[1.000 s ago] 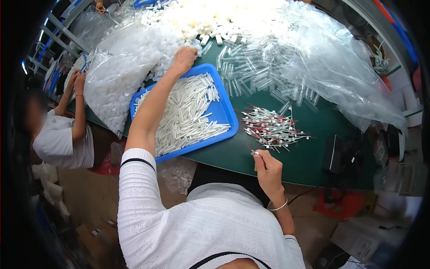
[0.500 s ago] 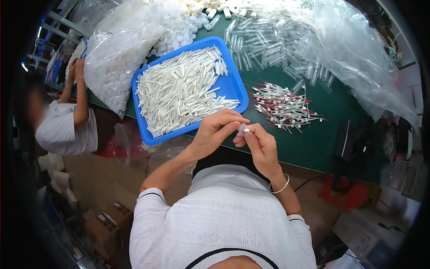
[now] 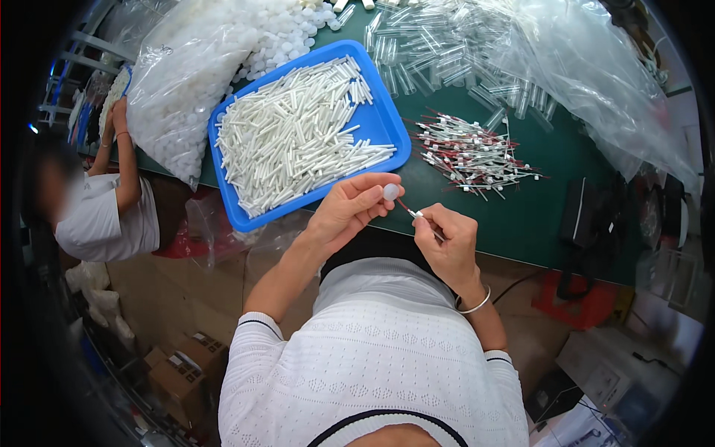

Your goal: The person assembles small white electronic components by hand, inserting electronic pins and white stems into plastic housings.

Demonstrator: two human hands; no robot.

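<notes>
My left hand point(image 3: 348, 207) pinches a small white round cap point(image 3: 390, 192) between thumb and fingers at the near edge of the green table point(image 3: 551, 194). My right hand point(image 3: 445, 237) holds a thin red and white stick point(image 3: 411, 211) whose tip points at the cap. The two hands are close together, just in front of my chest. Behind them lies a blue tray point(image 3: 383, 123) full of white tubes point(image 3: 298, 134). A pile of red and white sticks point(image 3: 469, 153) lies on the table to the right of the tray.
A clear bag of white caps point(image 3: 197, 71) sits left of the tray. Clear plastic tubes point(image 3: 439, 48) and plastic sheeting point(image 3: 603, 74) cover the far side. Another person in a white shirt point(image 3: 100, 216) sits at the left. Cardboard boxes point(image 3: 182, 365) stand on the floor.
My left hand came back from the far heap of caps past the tray and now holds a cap next to my right hand. The right hand stayed near the table edge with its stick.
</notes>
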